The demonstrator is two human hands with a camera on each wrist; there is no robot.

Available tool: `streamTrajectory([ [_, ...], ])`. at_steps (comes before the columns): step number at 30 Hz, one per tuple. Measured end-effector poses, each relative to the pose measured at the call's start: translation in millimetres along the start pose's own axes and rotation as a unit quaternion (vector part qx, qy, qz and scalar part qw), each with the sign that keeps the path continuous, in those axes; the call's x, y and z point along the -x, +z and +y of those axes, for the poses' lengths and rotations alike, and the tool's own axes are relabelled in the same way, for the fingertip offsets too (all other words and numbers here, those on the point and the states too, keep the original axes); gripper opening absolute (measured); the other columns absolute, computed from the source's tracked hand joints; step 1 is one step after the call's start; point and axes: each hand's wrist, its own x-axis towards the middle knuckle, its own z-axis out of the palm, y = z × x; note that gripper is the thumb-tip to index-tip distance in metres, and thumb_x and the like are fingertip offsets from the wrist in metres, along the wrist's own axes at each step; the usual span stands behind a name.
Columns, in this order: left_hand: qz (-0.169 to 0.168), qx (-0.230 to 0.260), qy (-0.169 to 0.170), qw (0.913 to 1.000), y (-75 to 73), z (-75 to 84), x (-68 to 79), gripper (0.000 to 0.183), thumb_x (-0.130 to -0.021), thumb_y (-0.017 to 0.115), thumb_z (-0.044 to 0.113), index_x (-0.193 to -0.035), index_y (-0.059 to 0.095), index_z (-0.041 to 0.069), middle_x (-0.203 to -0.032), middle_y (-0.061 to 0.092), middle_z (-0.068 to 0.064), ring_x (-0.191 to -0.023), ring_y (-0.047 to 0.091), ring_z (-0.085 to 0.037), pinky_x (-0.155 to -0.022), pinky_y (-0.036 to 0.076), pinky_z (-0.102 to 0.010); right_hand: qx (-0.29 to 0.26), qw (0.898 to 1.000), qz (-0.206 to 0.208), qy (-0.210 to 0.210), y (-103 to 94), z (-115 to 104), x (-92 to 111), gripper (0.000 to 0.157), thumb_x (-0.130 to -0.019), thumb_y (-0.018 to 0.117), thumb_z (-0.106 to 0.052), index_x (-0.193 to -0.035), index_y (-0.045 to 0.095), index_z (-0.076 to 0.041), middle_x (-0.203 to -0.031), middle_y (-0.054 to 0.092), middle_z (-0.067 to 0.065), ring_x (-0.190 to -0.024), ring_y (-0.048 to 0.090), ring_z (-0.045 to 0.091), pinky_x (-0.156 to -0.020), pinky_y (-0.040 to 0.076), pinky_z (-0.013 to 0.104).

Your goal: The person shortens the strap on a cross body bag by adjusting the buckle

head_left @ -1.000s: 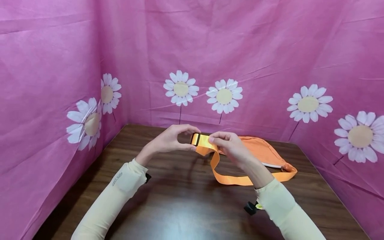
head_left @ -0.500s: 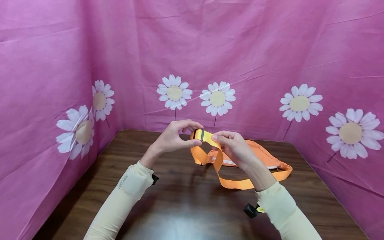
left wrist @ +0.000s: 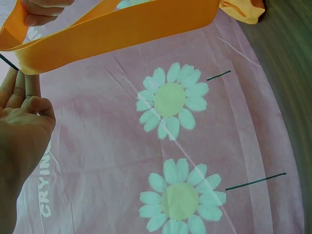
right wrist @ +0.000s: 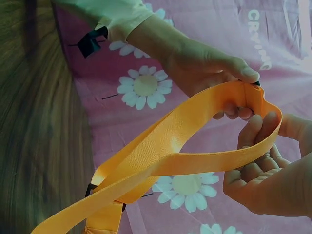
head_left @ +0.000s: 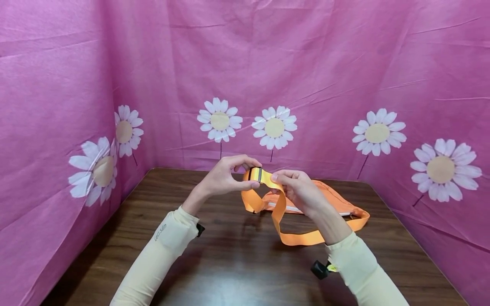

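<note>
White capital lettering (right wrist: 259,39) reading "CRYING" stands on the pink, daisy-printed fabric curtain (head_left: 245,63). Small dark lettering (head_left: 160,232), apparently "Let's Slim", marks the pale cream fabric left sleeve (head_left: 157,255).

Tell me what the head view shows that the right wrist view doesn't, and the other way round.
Only the head view: the white zip along the orange bag, and the right sleeve.

Only the right wrist view: white lettering printed on the pink curtain.

Both: the left hand at the black buckle, the right hand pinching the orange strap, the left sleeve, printed daisies and the wooden table.
</note>
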Motion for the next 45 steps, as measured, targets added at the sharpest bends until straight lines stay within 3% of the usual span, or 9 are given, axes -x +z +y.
streamTrajectory([
  [5,-0.009,0.0,-0.005,0.9999,-0.8,8.0,-0.3,0.043,-0.079,0.087,0.004,-0.117,0.069,-0.002,-0.1,0.071,-0.006,-0.089,0.063,-0.021,-0.077,0.05,-0.049,0.003,1.0,-0.002,0.009,0.6,2.1,-0.1,0.013,-0.099,0.067,-0.013,-0.096,0.074,-0.003,-0.087,0.065,0.007,-0.079,0.06,0.023,-0.084,0.052,0.034],
  [11,-0.015,-0.021,-0.003,0.9997,-0.2,-14.2,1.5,0.047,-0.078,0.091,0.015,-0.12,0.071,0.004,-0.102,0.071,0.001,-0.09,0.063,-0.015,-0.079,0.051,-0.041,-0.014,1.0,0.01,0.001,1.8,2.2,-1.4,0.016,-0.101,0.061,-0.01,-0.096,0.075,-0.004,-0.087,0.064,0.008,-0.076,0.06,0.021,-0.082,0.052,0.034],
  [16,-0.026,-0.035,0.019,0.9989,-0.8,-24.4,3.2,0.047,-0.08,0.09,0.025,-0.121,0.072,0.01,-0.105,0.07,0.005,-0.092,0.063,-0.012,-0.083,0.053,-0.037,0.004,1.0,0.009,-0.012,2.3,2.1,-0.1,0.013,-0.099,0.067,-0.012,-0.101,0.074,-0.001,-0.091,0.067,0.009,-0.08,0.063,0.024,-0.083,0.054,0.035],
  [23,-0.04,-0.056,0.026,0.9973,0.0,-23.0,4.1,0.047,-0.083,0.088,0.031,-0.123,0.071,0.013,-0.109,0.07,0.009,-0.095,0.064,-0.009,-0.086,0.056,-0.04,0.041,0.999,0.03,-0.006,5.4,2.2,1.5,0.018,-0.095,0.075,-0.016,-0.101,0.074,0.0,-0.093,0.07,0.008,-0.086,0.063,0.022,-0.086,0.053,0.036],
  [30,-0.046,-0.073,0.009,0.9962,1.4,-20.9,3.4,0.051,-0.08,0.09,0.03,-0.124,0.071,0.012,-0.105,0.071,0.012,-0.095,0.065,-0.007,-0.086,0.054,-0.031,0.046,0.998,0.042,-0.009,6.9,0.7,3.5,0.019,-0.093,0.077,-0.017,-0.101,0.074,0.0,-0.087,0.069,0.006,-0.078,0.062,0.02,-0.078,0.052,0.033],
  [37,-0.052,-0.071,0.004,0.9961,4.5,-20.1,3.7,0.052,-0.081,0.089,0.034,-0.125,0.071,0.012,-0.107,0.071,0.013,-0.096,0.065,-0.006,-0.088,0.052,-0.033,0.05,0.998,0.042,-0.009,7.5,-1.0,5.2,0.019,-0.093,0.077,-0.017,-0.1,0.073,0.0,-0.084,0.067,0.006,-0.075,0.061,0.02,-0.074,0.052,0.032],
  [45,-0.066,-0.086,0.035,0.9935,11.5,-22.9,3.9,0.05,-0.081,0.09,0.028,-0.124,0.07,0.011,-0.11,0.071,0.01,-0.096,0.064,-0.004,-0.083,0.052,-0.03,0.073,0.997,0.036,-0.007,8.7,-1.4,5.5,0.019,-0.094,0.076,-0.018,-0.098,0.074,0.0,-0.084,0.068,0.007,-0.078,0.061,0.021,-0.076,0.048,0.033],
])
